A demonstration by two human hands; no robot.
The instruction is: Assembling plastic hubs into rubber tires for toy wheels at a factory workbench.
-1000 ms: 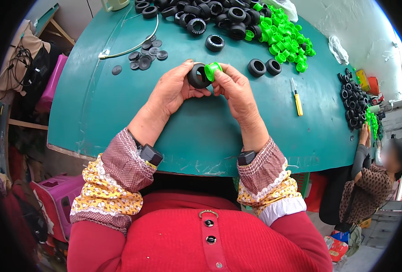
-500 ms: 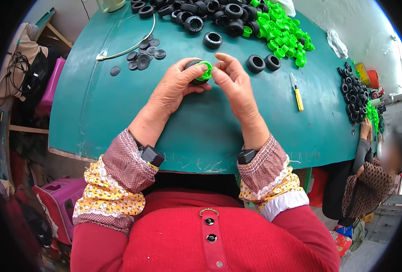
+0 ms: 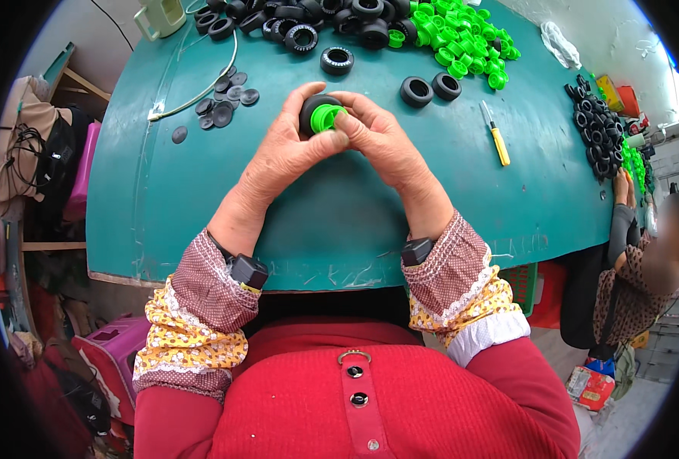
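Observation:
Above the table, my left hand (image 3: 284,149) is closed round a small black toy tyre (image 3: 307,112). A bright green plastic wheel hub (image 3: 325,118) sits partly in the tyre's opening and sticks out toward the right. My right hand (image 3: 385,141) grips the hub from the right, its thumb against the rim and its fingers over the top. The two thumbs come close together below the hub. How deep the hub sits inside the tyre is hidden.
Loose black tyres (image 3: 338,60) and a heap of green hubs (image 3: 469,38) cover the table's far side. Black discs (image 3: 222,115) lie left beside a pale curved strip (image 3: 228,69). A yellow-handled knife (image 3: 500,147) lies right. Another person's hands (image 3: 622,187) are at far right.
My right hand has closed in on the hub, from lightly touching its side to gripping it. The tyre and hub have turned slightly. The whole view has shifted a little.

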